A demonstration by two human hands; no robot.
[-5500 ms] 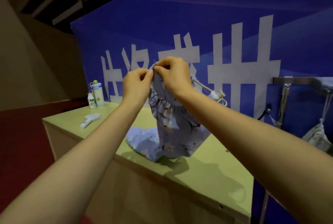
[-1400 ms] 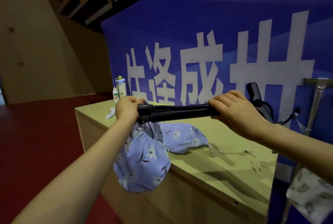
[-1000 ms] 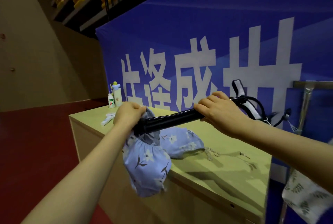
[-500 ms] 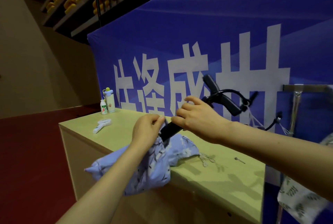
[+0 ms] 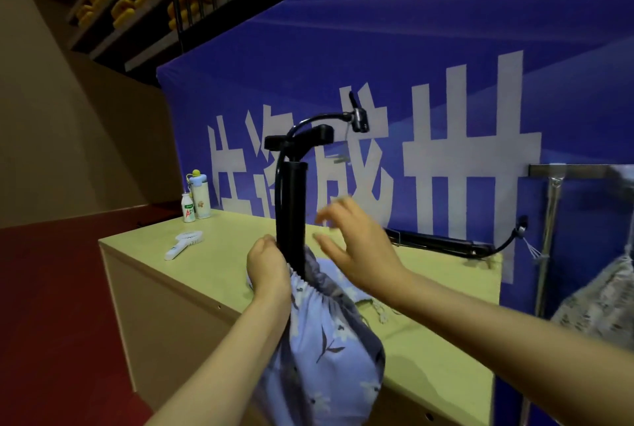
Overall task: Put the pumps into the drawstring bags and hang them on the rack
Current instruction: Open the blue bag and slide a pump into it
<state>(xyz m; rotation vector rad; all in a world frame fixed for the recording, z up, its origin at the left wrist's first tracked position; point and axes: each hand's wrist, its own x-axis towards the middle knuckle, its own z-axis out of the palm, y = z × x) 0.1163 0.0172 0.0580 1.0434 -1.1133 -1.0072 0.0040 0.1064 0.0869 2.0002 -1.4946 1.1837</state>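
Left hand [image 5: 269,269] is clenched on the gathered mouth of the blue floral drawstring bag [image 5: 326,353], which hangs over the front edge of the table [image 5: 442,291]. A black pump [image 5: 291,213] stands upright, its lower end inside the bag. Right hand [image 5: 356,243], fingers spread wide, grips nothing, just beside the pump. A second pump [image 5: 439,242] lies at the table's rear. Metal rack [image 5: 552,219] stands right.

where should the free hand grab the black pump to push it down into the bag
Best guess: the T-handle on top of the pump, coming from above. The pump stands upright with its lower end already in the bag's gathered mouth, which the left hand holds, so a downward press follows its axis. The right hand is open beside it. Avoid the hose arching over the handle.
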